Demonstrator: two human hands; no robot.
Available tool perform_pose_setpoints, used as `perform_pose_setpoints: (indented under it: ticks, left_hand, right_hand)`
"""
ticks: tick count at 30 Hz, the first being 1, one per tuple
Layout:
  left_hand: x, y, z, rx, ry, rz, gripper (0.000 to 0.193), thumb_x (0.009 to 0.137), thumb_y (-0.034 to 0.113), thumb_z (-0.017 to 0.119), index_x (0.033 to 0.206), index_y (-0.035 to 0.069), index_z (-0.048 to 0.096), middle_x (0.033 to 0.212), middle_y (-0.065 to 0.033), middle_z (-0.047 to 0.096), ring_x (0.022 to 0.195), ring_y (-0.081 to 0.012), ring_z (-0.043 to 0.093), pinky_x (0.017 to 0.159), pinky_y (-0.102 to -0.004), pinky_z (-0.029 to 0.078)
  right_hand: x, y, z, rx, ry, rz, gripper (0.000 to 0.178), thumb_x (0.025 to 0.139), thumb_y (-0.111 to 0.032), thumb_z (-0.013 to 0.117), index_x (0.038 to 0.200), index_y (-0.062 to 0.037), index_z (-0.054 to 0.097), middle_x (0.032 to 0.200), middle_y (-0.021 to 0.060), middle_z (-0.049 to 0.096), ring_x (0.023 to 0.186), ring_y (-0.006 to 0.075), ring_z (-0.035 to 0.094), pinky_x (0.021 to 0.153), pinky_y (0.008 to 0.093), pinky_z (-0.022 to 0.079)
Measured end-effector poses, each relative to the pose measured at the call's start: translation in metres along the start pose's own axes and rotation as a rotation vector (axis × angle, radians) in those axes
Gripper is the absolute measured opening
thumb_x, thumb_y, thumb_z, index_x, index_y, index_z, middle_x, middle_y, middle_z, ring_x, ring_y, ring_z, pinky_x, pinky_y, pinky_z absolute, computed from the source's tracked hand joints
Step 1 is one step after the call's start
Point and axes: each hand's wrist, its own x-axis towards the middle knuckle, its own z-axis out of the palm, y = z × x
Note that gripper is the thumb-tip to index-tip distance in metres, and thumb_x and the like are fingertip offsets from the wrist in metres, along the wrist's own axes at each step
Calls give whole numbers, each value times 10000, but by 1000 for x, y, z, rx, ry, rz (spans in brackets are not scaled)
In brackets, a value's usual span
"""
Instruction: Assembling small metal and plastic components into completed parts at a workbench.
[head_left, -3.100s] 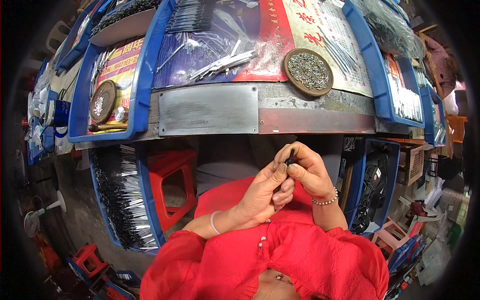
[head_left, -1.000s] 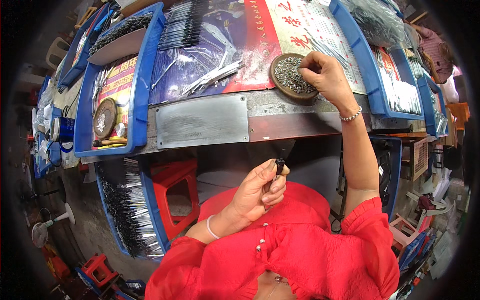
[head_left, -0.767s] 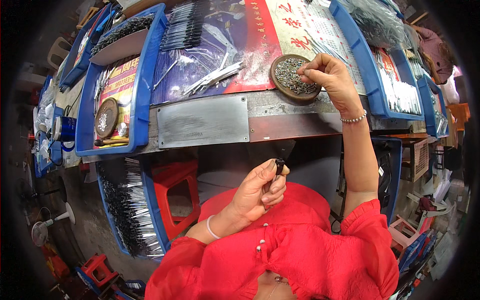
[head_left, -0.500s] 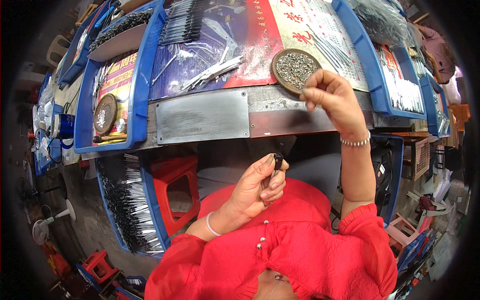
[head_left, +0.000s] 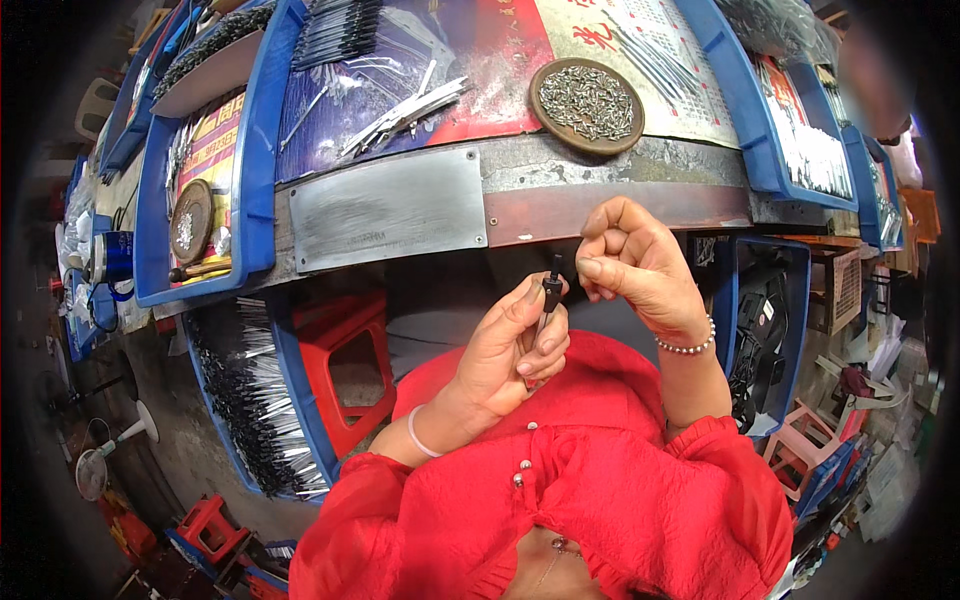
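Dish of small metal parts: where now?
Head view, top, right of centre: the dish sits near the front edge of the bench, beyond the right hand, up and right of the metal plate.

At centre, the piece (head_left: 552, 289) looked matt plastic. Higher up, the plate (head_left: 388, 208) was scuffed, satiny metal, the pins (head_left: 587, 103) shiny metal, their dish (head_left: 602, 149) dull. The stool (head_left: 320, 375), left of centre, was smooth plastic; the blouse (head_left: 620, 500), bottom centre, crinkled cloth.
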Motion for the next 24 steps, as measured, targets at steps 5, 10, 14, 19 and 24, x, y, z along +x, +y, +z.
perform_pose_setpoints:
  ticks: [5, 10, 14, 19, 24]
  left_hand:
    - [0, -1, 0, 4, -3, 4, 200, 934, 254, 430, 1025, 80, 467, 612, -24, 444, 394, -48, 323, 355, -182, 264]
    - [0, -2, 0, 21, 19, 1, 193, 935, 258, 427, 990, 75, 453, 603, -19, 445, 387, -45, 321, 352, -181, 260]
    - [0, -2, -2, 9, 33, 6, 195, 937, 255, 422, 984, 67, 448, 604, -21, 448, 387, -49, 322, 353, -180, 259]
    - [2, -2, -3, -10, 65, -15, 197, 943, 238, 406, 944, 42, 436, 601, -33, 452, 386, -50, 322, 354, -175, 262]
    - [3, -3, -11, 12, 11, 1, 292, 941, 280, 395, 1042, 17, 469, 628, -28, 471, 389, -54, 360, 351, -191, 296]
  right_hand:
    - [-8, 1, 0, -128, 2, 52, 152, 814, -94, 620, 907, 3, 549, 747, 26, 589, 642, 52, 531, 558, 179, 439]
    - [-14, 1, 8, -163, 14, 14, 146, 828, -68, 591, 942, 25, 586, 760, 26, 593, 652, 55, 528, 580, 188, 450]
    - [-18, 6, 10, -200, -1, -93, 184, 849, -15, 537, 1013, 52, 584, 805, 41, 592, 683, 72, 531, 626, 198, 458]
    - [-20, 8, 11, -206, -80, -155, 188, 850, 28, 502, 1021, 61, 573, 881, 59, 567, 731, 82, 531, 666, 206, 456]
    - [-18, 3, 17, -178, -64, -54, 160, 850, 20, 492, 1010, 31, 482, 825, 45, 554, 730, 72, 532, 642, 215, 451]
